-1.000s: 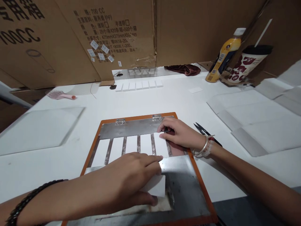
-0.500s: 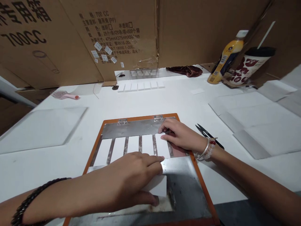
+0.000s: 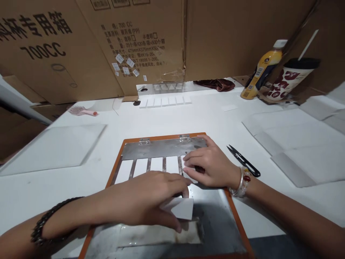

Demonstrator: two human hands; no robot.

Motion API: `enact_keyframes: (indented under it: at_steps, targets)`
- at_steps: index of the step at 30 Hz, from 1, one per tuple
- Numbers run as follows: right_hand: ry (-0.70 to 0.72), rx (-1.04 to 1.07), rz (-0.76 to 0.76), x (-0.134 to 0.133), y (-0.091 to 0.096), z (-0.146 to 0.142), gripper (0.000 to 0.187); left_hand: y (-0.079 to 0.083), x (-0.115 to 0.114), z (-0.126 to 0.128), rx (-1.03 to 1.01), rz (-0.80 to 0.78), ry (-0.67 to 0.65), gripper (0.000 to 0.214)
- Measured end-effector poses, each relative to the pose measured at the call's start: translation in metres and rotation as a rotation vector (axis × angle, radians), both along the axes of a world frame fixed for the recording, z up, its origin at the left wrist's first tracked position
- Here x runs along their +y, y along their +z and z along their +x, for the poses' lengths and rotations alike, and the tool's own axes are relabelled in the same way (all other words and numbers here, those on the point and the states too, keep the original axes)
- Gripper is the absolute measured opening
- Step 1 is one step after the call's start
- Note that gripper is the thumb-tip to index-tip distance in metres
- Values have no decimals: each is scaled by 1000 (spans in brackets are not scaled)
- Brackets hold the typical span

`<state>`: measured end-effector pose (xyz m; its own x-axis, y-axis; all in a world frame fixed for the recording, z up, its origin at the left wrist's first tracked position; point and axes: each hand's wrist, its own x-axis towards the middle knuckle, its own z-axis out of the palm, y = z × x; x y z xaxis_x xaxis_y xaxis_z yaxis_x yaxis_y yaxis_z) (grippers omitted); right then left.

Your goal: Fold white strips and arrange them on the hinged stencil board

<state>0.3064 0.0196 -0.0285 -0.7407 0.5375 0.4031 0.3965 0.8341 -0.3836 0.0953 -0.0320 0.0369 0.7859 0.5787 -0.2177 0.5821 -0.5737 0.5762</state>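
Left hand (image 3: 153, 197) pinches white card (image 3: 183, 209) over orange-edged metal jig (image 3: 218, 223). Right hand (image 3: 208, 163) half-curled at rightmost white strip (image 3: 188, 178); can't tell if gripping.

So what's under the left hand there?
Under the left hand, the right end of a white card shows, with a pale strip and a metal plate lower down. The card's other end, and whatever else the hand covers, can't be seen.
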Motion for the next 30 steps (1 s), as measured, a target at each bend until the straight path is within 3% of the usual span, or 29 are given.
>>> enact_keyframes:
  at_steps: [3, 6, 9, 12, 15, 18, 21, 23, 25, 27, 30]
  targets:
    - [43, 55, 4, -4, 0, 0, 36, 5, 22, -8, -111, -353, 138, 39]
    - [55, 55, 2, -8, -2, -2, 38, -4, 45, -17, -497, -647, 319, 42]
    - [47, 57, -29, -9, -2, -3, 41, -22, 58, -21, -836, -770, 552, 47]
    - [-42, 204, -123, -4, 1, -3, 39, -34, 58, -18, -919, -854, 715, 49]
    - [-150, 468, -410, 3, 3, -4, 22, -38, 49, -12, -907, -956, 752, 52]
    - [-61, 634, -783, 6, 2, -8, 26, -37, 38, -4, -880, -1107, 678, 54]
    - [41, 651, -926, 5, 3, -11, 19, -38, 31, 4, -856, -1186, 575, 51]
    - [71, 647, -997, 8, 8, -8, 23, -37, 28, 7, -845, -1154, 508, 56]
    - [68, 644, -1025, 16, 15, 2, 25, -34, 25, 8, -788, -1021, 460, 66]
    - [8, 613, -947, 28, 23, 17, 25, -26, 21, 8, -636, -773, 434, 67]
    - [-115, 444, -839, 44, 26, 39, 25, -13, 9, 11, -281, -305, 323, 45]
